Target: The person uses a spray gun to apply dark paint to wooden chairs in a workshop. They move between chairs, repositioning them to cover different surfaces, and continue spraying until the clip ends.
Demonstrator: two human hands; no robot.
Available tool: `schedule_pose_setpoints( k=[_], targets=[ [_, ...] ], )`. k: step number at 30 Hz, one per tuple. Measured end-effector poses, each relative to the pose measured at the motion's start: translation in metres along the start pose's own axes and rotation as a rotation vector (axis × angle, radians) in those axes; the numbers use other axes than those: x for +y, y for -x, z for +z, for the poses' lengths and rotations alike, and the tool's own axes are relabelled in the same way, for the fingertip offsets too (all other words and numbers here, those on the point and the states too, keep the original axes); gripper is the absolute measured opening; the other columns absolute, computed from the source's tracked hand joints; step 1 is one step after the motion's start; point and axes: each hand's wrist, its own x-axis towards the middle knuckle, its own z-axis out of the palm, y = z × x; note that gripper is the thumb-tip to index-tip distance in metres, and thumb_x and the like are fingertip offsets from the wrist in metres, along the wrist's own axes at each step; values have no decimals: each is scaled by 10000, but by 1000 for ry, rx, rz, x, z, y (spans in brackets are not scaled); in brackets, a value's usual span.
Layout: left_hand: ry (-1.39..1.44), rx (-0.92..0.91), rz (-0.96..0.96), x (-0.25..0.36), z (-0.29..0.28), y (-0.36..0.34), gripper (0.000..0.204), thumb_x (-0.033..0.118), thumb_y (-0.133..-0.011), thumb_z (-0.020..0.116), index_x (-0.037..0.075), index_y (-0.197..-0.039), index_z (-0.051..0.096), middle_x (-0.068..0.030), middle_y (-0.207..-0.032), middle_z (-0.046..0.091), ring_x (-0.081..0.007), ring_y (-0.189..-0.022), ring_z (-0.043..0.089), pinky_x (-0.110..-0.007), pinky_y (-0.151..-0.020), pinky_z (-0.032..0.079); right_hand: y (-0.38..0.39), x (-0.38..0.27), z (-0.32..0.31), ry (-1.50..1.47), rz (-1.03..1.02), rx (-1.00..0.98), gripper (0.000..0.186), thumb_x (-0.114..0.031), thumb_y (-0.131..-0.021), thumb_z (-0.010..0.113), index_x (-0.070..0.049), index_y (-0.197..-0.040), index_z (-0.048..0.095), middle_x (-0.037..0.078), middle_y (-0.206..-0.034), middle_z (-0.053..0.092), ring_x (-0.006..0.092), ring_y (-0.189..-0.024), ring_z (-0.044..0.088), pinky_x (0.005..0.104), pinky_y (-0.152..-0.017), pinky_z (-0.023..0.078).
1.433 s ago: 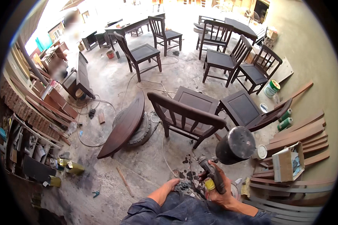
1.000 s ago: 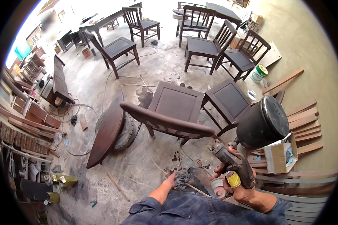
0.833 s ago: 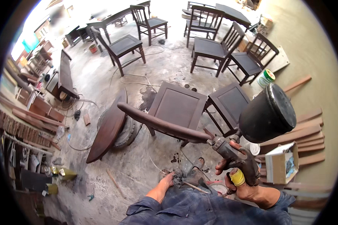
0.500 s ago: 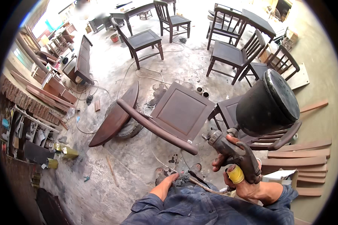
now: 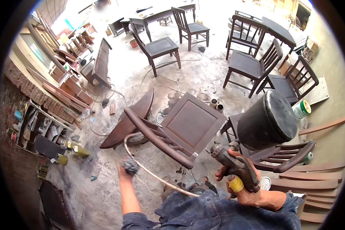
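Observation:
My right hand [image 5: 234, 164] is closed around the handle of a dark spray gun [image 5: 239, 168] with a large black cup [image 5: 266, 120] on top. Yellow tape [image 5: 235, 184] wraps a part beside that wrist. Held out to the left, my left hand [image 5: 123, 174] closes on a crumpled dark grey rag [image 5: 130, 166]. A pale hose [image 5: 157, 177] arcs past the rag toward my body; I cannot tell whether the left hand touches it. Directly ahead stands a dark brown chair [image 5: 193, 122], its curved backrest toward me. A brown curved panel [image 5: 130, 119] leans over a tire beside it.
Another chair [image 5: 280, 155] stands partly behind the cup. Several dark chairs [image 5: 245, 63] and a table [image 5: 163, 14] stand farther back. Curved wooden slats [image 5: 312, 184] lie at right, near a white-and-green bucket [image 5: 303, 108]. Tins [image 5: 79, 151] and a cluttered shelf [image 5: 46, 126] line the left.
My left hand has swung out leftward from my body with the rag, and the hose now arcs up toward the panel. The spray gun stays in my right hand, with the cup slightly lower.

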Motion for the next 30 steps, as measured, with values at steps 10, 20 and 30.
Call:
schedule_pose_setpoints(
  k=[10, 20, 30],
  targets=[
    [-699, -294, 208, 123, 328, -72, 604, 155, -940, 667, 87, -1488, 420, -133, -1043, 697, -212, -893, 689, -347, -740, 609, -9, 14, -16, 45, -240, 67, 620, -66, -973, 614, 36, -1512, 324, 143, -1068, 679, 171, -990, 643, 311, -898, 527],
    [-770, -417, -282, -233, 409, -274, 443, -36, -941, 531, 55, -1374, 504, -138, -863, 690, -248, -746, 713, -425, -628, 610, 47, 20, -73, 509, -240, 531, 628, -192, -972, 645, -1, -1496, 357, 120, -1016, 652, 182, -938, 641, 341, -883, 529],
    [-1289, -382, -510, -479, 315, -183, 505, 82, -839, 567, 38, -1342, 580, -198, -1079, 713, -301, -952, 700, -403, -804, 540, 125, 61, -35, 644, 21, 1060, 603, -192, -927, 595, 36, -1456, 415, 129, -1011, 629, 187, -869, 634, 344, -807, 552]
  ],
)
